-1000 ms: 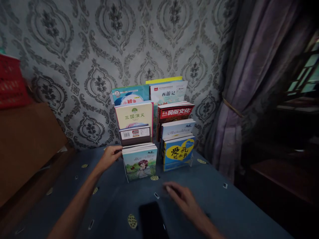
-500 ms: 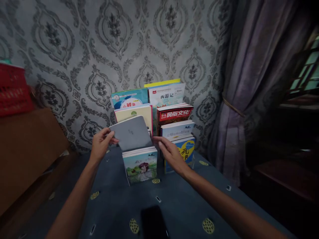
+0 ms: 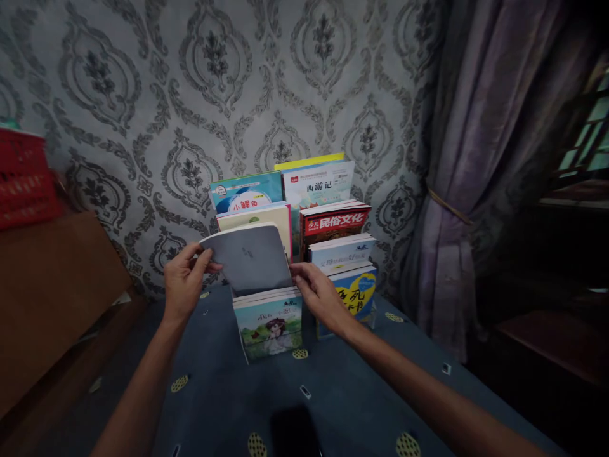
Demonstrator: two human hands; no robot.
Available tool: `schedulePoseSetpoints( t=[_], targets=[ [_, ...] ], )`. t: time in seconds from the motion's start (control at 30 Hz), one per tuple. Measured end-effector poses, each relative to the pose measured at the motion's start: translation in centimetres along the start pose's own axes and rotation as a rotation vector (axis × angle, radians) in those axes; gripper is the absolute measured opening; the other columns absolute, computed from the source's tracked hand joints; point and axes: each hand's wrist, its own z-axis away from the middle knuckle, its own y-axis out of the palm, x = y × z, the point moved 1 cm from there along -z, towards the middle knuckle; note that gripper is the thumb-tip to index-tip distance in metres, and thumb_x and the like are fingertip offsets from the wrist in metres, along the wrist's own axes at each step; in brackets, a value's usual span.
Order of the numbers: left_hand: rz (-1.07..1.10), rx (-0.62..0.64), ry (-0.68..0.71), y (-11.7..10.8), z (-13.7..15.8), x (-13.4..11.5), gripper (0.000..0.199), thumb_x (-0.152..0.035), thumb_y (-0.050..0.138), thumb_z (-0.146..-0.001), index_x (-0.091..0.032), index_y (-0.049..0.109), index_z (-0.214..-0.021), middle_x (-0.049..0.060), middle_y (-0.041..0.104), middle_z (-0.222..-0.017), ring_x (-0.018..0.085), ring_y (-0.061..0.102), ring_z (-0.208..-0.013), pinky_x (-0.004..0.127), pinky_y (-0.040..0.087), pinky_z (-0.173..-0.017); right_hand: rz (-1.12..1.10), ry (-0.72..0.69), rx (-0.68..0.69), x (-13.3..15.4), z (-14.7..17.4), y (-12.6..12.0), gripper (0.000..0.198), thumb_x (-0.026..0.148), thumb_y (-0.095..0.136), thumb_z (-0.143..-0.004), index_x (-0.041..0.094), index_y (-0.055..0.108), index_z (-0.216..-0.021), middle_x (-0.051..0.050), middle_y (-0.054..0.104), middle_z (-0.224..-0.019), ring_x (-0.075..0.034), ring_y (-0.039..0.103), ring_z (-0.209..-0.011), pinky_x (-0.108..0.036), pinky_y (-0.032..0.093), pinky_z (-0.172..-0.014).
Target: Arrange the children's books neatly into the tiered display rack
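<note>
A thin book with a plain grey face [image 3: 250,257] leans upright behind the front books of the left stack. My left hand [image 3: 185,279] pinches its upper left corner between thumb and fingers. At its lower right edge, my right hand [image 3: 321,295] has its fingertips closed against the book; part of that grip is hidden. Directly in front stands a book with a girl on a green cover [image 3: 271,330]. Behind the grey book rise a cream book with a pink edge [image 3: 280,222] and a blue-green book [image 3: 247,190].
A right-hand stack holds a white book [image 3: 318,184], a red book [image 3: 335,222], a pale blue book [image 3: 342,252] and a blue-yellow book [image 3: 361,295]. A dark phone [image 3: 295,431] lies on the blue tablecloth [image 3: 228,393]. Left are a cardboard box [image 3: 57,285] and red basket [image 3: 23,178].
The grey-faced book has sunk lower behind the front books, and its upper left corner has moved left with my left hand. My right hand stays by its right edge.
</note>
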Motion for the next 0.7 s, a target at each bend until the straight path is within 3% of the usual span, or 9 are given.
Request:
schedulePoseSetpoints(
  t=[0.1, 0.23, 0.4, 0.53, 0.7],
  targets=[
    [-0.047, -0.026, 0.035, 0.1, 0.7, 0.0, 0.022, -0.038, 0.060, -0.082, -0.021, 0.053, -0.071, -0.004, 0.065, -0.057, 0.018, 0.072, -0.060, 0.024, 0.055, -0.058, -0.018, 0.038, 0.000, 0.5, 0.7, 0.2, 0.031, 0.028, 0.042, -0.093, 0.018, 0.054, -0.120, -0.009, 0.066, -0.104, -0.022, 0.063, -0.100, -0.040, 0.050, -0.091],
    [-0.087, -0.108, 0.018, 0.2, 1.3, -0.2, 0.021, -0.039, 0.060, -0.082, -0.020, 0.057, -0.073, -0.005, 0.066, -0.057, 0.017, 0.071, -0.058, 0.023, 0.054, -0.055, -0.017, 0.030, -0.063, 1.3, 4.0, 0.0, 0.026, 0.030, 0.039, -0.098, 0.021, 0.052, -0.118, -0.010, 0.065, -0.111, -0.021, 0.062, -0.107, -0.039, 0.051, -0.095],
    [-0.147, -0.208, 0.001, 0.2, 1.6, -0.5, 0.024, -0.039, 0.065, -0.078, -0.020, 0.055, -0.068, -0.005, 0.064, -0.055, 0.018, 0.071, -0.057, 0.021, 0.053, -0.053, 0.020, 0.044, -0.048, -0.6, 8.3, 0.1, 0.029, 0.028, 0.037, -0.099, 0.022, 0.054, -0.123, -0.011, 0.060, -0.129, -0.022, 0.056, -0.124, -0.040, 0.047, -0.106],
    [-0.218, -0.294, 0.017, 0.4, 1.6, -1.0, 0.023, -0.038, 0.068, -0.073, -0.019, 0.057, -0.067, -0.007, 0.060, -0.054, 0.016, 0.071, -0.057, 0.016, 0.048, -0.049, 0.051, 0.022, 0.040, -3.1, 8.4, 0.6, 0.044, 0.024, 0.038, -0.098, 0.019, 0.045, -0.140, -0.013, 0.052, -0.144, -0.023, 0.047, -0.137, -0.043, 0.043, -0.113],
    [-0.232, -0.356, -0.058, 0.5, 1.7, -1.3, 0.019, -0.034, 0.068, -0.071, -0.020, 0.056, -0.067, -0.006, 0.058, -0.056, 0.017, 0.071, -0.057, 0.018, 0.049, -0.046, 0.098, 0.055, 0.169, -3.9, 7.4, 0.8, 0.050, 0.020, 0.040, -0.095, 0.015, 0.043, -0.144, -0.015, 0.048, -0.148, -0.025, 0.043, -0.139, -0.046, 0.040, -0.114]
  ],
)
